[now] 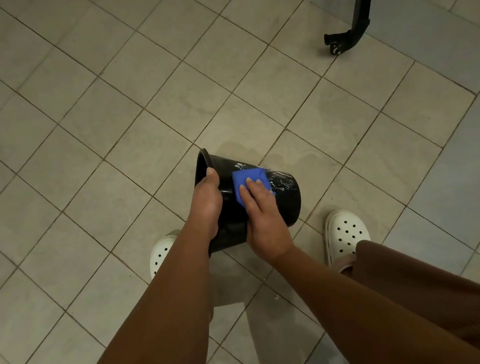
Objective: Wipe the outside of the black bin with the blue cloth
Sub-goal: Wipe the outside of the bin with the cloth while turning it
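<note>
Much of the black bin (288, 201) is covered by our two hands, and its inside does not show from this angle. It lies tipped over at the centre of the frame, mouth toward the upper left and base toward the right. We cannot tell whether it rests on the tiled floor (73, 117) or hangs just above it.

Our left hand (206, 199) grips the rim, thumb hooked over the edge and the fingers hidden behind the wall. Our right hand (265, 224) lies flat, fingers straight, pressing the blue cloth (244, 179) against the bin's upper side. White flecks, perhaps suds, dot the wall just right of the cloth.

Our left forearm hides most of one white clog (158, 254) at lower left. The other clog (346, 233) shows at lower right. A black metal leg (359, 9) at upper right is cut off by the top edge.
</note>
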`<act>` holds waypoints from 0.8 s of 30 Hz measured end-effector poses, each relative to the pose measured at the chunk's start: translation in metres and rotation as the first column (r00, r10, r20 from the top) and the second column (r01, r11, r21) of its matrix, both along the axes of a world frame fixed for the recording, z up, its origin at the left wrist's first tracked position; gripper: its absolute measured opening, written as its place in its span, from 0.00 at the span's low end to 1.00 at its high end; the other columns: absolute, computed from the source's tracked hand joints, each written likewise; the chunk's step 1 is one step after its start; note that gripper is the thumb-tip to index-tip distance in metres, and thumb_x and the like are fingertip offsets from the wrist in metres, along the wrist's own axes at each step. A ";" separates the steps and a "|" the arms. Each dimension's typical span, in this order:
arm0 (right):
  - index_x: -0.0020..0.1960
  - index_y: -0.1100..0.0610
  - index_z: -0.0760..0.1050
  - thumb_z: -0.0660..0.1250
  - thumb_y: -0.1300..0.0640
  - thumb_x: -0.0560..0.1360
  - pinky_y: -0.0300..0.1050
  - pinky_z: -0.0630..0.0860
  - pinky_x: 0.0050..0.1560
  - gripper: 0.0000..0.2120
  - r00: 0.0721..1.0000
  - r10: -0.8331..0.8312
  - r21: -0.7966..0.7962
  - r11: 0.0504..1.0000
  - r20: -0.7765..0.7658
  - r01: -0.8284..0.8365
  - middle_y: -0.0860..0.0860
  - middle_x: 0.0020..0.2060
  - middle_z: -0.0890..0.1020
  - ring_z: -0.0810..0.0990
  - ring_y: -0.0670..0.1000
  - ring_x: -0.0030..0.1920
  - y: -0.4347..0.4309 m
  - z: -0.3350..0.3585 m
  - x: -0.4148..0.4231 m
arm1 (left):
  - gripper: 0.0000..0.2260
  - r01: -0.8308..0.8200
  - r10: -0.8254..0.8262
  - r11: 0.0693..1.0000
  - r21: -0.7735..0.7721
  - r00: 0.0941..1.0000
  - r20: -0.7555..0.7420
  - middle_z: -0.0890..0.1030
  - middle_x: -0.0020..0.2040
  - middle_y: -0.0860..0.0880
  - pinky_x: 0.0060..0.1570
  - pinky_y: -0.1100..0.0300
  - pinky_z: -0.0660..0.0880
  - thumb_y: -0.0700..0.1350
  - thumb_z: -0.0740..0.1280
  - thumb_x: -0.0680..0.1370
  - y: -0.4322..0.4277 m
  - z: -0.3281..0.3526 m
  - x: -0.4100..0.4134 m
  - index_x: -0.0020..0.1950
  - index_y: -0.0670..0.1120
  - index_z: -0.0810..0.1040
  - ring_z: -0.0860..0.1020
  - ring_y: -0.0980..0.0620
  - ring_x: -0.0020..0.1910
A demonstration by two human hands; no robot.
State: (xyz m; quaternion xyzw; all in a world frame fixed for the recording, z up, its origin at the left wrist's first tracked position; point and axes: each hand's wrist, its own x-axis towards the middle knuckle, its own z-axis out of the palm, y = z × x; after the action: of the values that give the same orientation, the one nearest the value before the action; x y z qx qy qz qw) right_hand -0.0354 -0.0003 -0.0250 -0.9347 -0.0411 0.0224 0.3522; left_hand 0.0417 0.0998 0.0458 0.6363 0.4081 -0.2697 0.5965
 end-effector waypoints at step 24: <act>0.76 0.57 0.51 0.64 0.67 0.74 0.44 0.42 0.71 0.35 0.966 0.007 -0.075 0.997 -0.259 -0.027 0.55 0.76 0.51 0.48 0.56 0.76 -0.006 0.010 0.020 | 0.20 -0.065 0.063 0.994 0.089 0.998 0.024 0.81 0.52 0.41 0.51 0.46 0.78 0.55 0.54 0.83 0.008 -0.003 -0.006 0.65 0.44 0.76 0.81 0.41 0.52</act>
State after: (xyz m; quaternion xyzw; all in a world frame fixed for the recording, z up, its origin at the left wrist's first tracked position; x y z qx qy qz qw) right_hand -0.0149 -0.0059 -0.0154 -0.9365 -0.0020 0.1488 0.3176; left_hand 0.0354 0.1073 0.0429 0.6520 0.4336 -0.2250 0.5799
